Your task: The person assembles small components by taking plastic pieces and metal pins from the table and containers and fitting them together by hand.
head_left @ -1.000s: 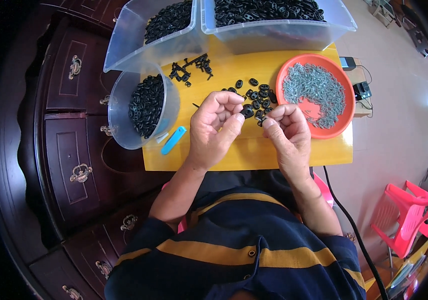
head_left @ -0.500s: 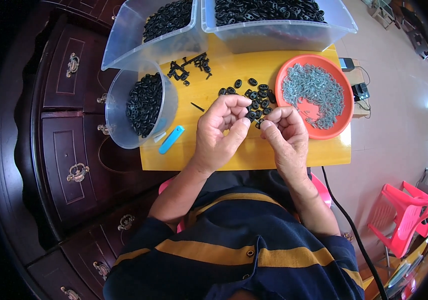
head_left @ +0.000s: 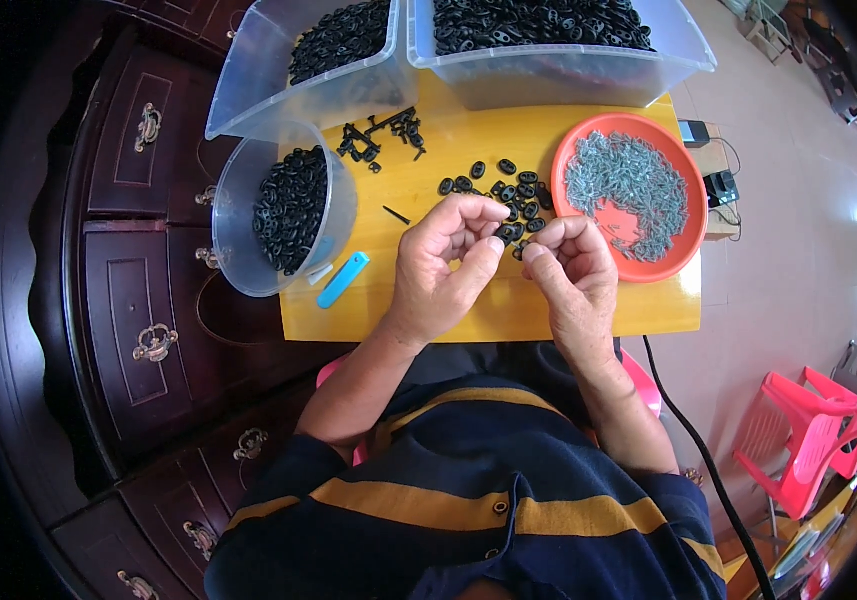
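My left hand is closed in a pinch, with a small black oval piece at its thumb and forefinger tips. Close to it, my right hand has thumb and forefinger pressed together; whatever they hold is too small to make out. Just beyond the fingertips lie several loose black oval pieces with two holes on the yellow table. An orange-red bowl of small slim silvery pieces stands right of my right hand.
A clear round tub of black pieces stands at the left, with a blue-handled tool beside it. Two clear bins line the back. Small black parts and a thin black pin lie on the table.
Both hands stay nearly in place, fingertips still close together. The left fingers have shifted very slightly to the right.
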### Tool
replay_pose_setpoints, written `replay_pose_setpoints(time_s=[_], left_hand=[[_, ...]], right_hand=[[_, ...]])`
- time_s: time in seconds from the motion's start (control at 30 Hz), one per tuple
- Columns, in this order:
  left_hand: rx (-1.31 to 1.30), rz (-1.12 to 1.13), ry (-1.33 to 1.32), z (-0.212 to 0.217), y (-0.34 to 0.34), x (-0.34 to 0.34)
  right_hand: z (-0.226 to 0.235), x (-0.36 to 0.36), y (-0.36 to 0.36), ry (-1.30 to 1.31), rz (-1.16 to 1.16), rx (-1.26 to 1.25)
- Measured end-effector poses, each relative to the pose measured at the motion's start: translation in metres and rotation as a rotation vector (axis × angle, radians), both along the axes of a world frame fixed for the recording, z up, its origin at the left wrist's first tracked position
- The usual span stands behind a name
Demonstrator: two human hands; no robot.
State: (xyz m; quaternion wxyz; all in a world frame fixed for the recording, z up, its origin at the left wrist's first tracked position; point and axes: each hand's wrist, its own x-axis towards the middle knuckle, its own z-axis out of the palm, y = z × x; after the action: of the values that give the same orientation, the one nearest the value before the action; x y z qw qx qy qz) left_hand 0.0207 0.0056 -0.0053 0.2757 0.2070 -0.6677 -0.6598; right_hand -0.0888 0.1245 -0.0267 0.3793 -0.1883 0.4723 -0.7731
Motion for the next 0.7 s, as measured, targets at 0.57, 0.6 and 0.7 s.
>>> replay_pose_setpoints(time_s=[0.57,0.6,0.7], left_hand=[[-0.036,-0.091,-0.072,-0.005,0.0006,0.0021],[-0.071,-0.093,-0.088,-0.0055,0.0003,0.0022],[-0.147,-0.086,-0.097,-0.0053,0.0011,-0.0003]], right_hand=[[-0.0022,-0.0001,0.0013,0.0,-0.022,-0.002],[-0.0016,-0.0004,0.0014,-0.019,-0.024,0.006],[-0.0009,-0.0001,0.0004,-0.061,-0.033,0.001]])
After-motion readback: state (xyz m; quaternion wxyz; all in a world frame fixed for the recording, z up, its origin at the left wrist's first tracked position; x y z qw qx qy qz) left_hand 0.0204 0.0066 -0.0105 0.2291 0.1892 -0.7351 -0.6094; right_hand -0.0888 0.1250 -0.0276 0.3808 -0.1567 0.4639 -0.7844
